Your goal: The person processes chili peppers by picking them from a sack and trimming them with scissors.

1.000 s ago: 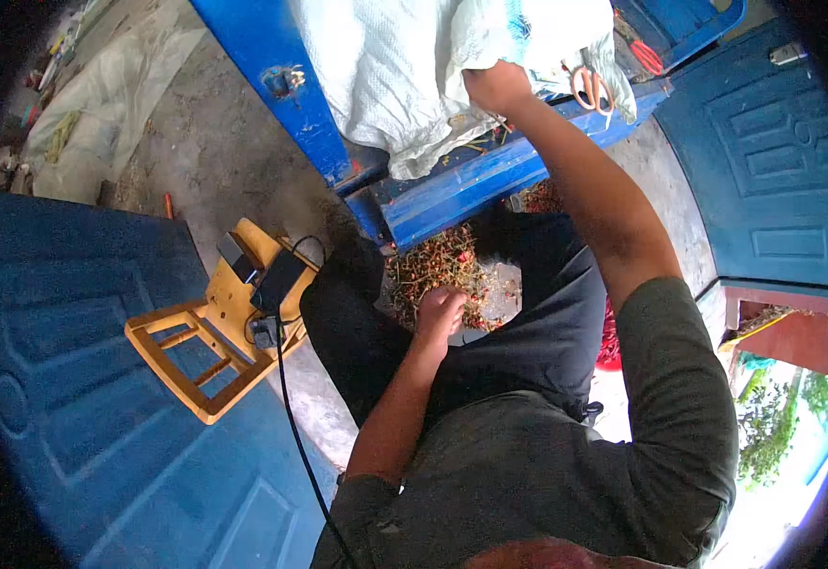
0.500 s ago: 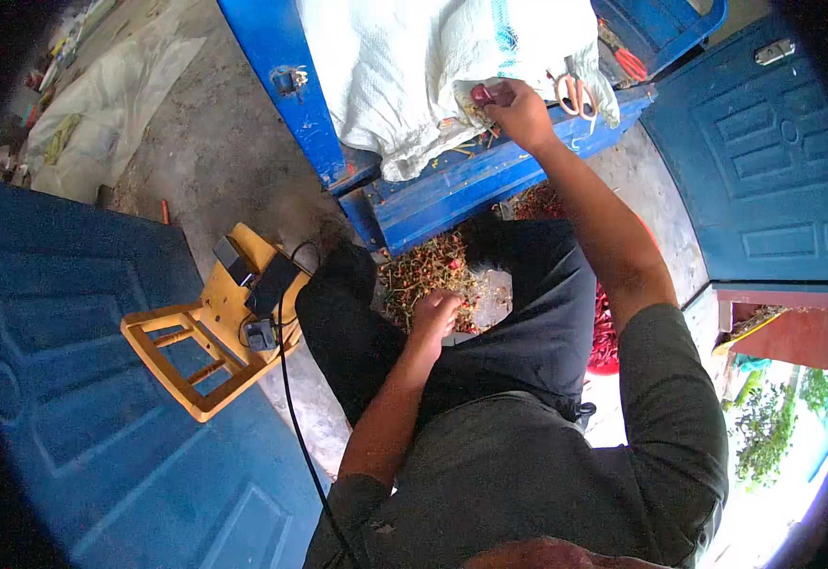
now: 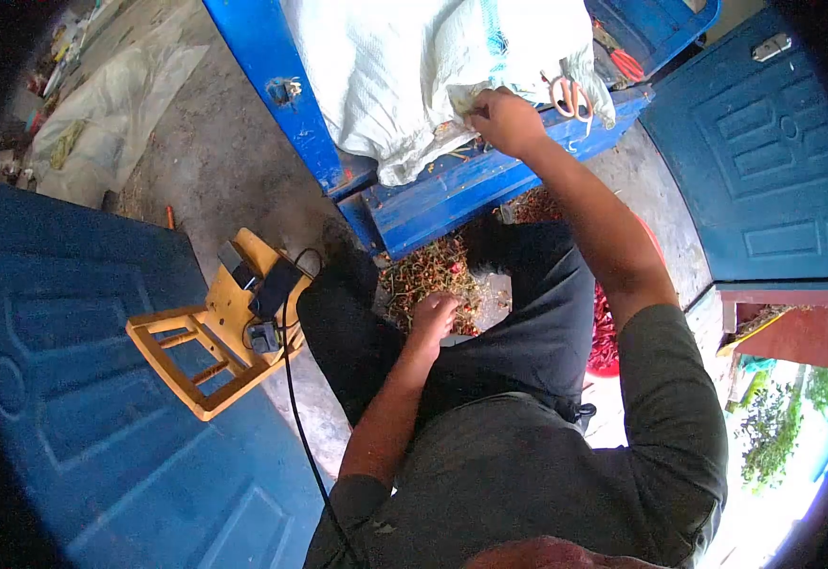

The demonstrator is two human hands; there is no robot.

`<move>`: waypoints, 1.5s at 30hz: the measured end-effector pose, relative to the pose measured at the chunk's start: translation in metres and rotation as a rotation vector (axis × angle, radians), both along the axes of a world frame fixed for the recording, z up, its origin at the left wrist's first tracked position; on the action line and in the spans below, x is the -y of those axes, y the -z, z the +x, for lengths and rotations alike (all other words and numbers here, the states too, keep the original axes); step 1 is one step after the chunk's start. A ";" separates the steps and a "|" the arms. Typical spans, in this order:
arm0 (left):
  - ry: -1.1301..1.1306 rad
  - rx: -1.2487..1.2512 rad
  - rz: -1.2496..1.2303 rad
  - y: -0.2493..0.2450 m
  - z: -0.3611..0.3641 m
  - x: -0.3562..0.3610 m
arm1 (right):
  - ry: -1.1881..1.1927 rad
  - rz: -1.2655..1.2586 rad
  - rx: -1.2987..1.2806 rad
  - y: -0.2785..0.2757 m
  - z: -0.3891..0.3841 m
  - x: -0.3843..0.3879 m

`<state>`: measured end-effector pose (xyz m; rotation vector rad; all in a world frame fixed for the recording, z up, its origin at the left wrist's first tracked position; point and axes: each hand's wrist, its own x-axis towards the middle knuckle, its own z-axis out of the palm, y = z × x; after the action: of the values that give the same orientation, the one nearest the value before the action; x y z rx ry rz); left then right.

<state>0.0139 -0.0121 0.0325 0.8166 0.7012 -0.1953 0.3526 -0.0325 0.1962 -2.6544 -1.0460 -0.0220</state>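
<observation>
Reaching with the bent right hand (image 3: 512,125) to the near edge of the white sack (image 3: 386,81) on the blue desk (image 3: 490,192), left of the scissors (image 3: 569,100); holding the left hand (image 3: 435,316) loosely curled above the stems (image 3: 423,275); cannot tell if gripping.

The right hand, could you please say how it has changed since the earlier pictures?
The right hand has drawn back slightly from the sack since the first picture. The red thing at its fingertips just before no longer shows; I cannot tell whether it was let go. The left hand and pink scissors stay put.
</observation>
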 end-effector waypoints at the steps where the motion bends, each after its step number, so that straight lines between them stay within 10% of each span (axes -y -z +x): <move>1: -0.005 0.005 -0.002 0.000 0.000 -0.001 | 0.014 0.027 -0.008 -0.003 -0.001 0.000; 6: -0.024 0.015 0.015 -0.010 -0.004 -0.003 | -0.043 0.420 0.030 -0.006 -0.012 0.040; 8: -0.025 0.017 0.015 -0.009 -0.005 -0.001 | -0.057 0.735 -0.636 -0.002 -0.021 0.066; 12: 0.003 0.036 0.013 0.003 -0.001 -0.001 | 0.176 0.845 -0.977 0.011 -0.121 0.117; 16: 0.023 0.012 0.064 0.003 0.000 0.001 | 0.377 0.455 -1.184 0.062 -0.207 0.140; 24: -0.025 -0.014 0.109 0.004 -0.008 0.006 | 0.300 0.631 -1.721 0.099 -0.255 0.136; 45: -0.167 -0.144 -0.075 0.028 -0.013 -0.004 | -0.079 0.624 -1.198 0.143 -0.271 0.117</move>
<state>0.0012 -0.0082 0.0043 0.6734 0.8891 -0.1293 0.0815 -0.1494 0.0532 -1.5599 -0.5487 0.9467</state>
